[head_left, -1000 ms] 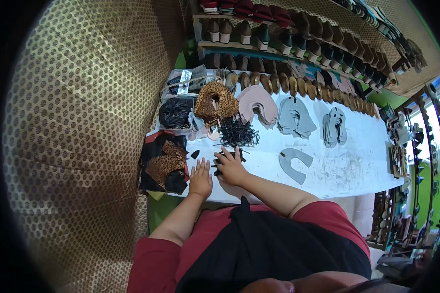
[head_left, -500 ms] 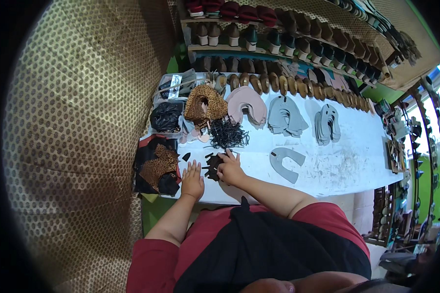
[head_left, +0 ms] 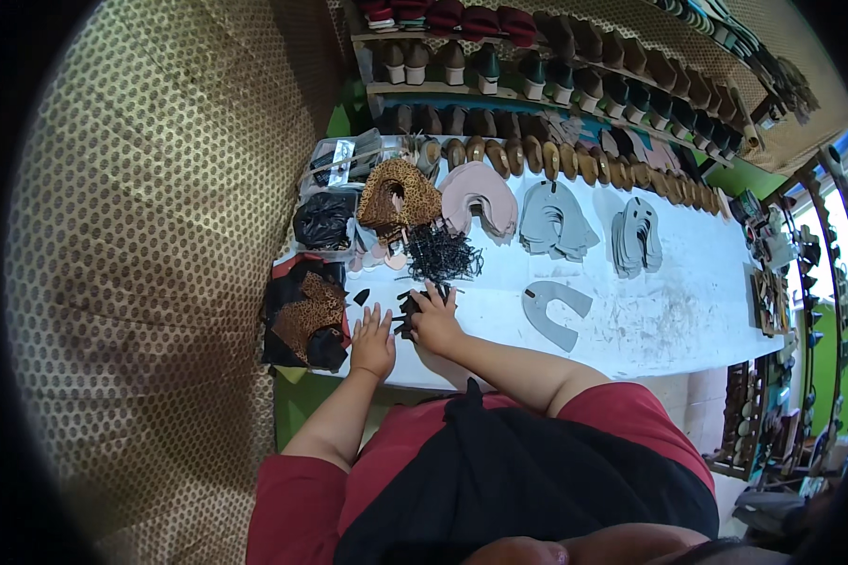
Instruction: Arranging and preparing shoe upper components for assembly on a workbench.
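My left hand (head_left: 374, 347) lies flat on the white table near its front edge, fingers stretched out, holding nothing. A small black pointed piece (head_left: 361, 298) rests just beyond its fingertips. To the right, my right hand (head_left: 436, 323) is spread over a small heap of dark strip-like pieces (head_left: 404, 318), covering most of it; its fingers touch the heap. Behind that hand sits a tangled pile of thin black strips (head_left: 443, 252). A single grey U-shaped shoe piece (head_left: 540, 306) lies flat to the right of my right hand.
Stacks of leopard-print (head_left: 379, 202), pink (head_left: 462, 193) and grey (head_left: 548, 226) cut pieces stand farther back. At left are a bin of dark and leopard scraps (head_left: 297, 311) and a black plastic bag (head_left: 325, 226). Wooden shoe lasts (head_left: 551, 160) line the back; shelves of shoes rise behind.
My right hand has shifted slightly left and toward me, covering more of the dark pieces. My left hand stays flat in nearly the same place.
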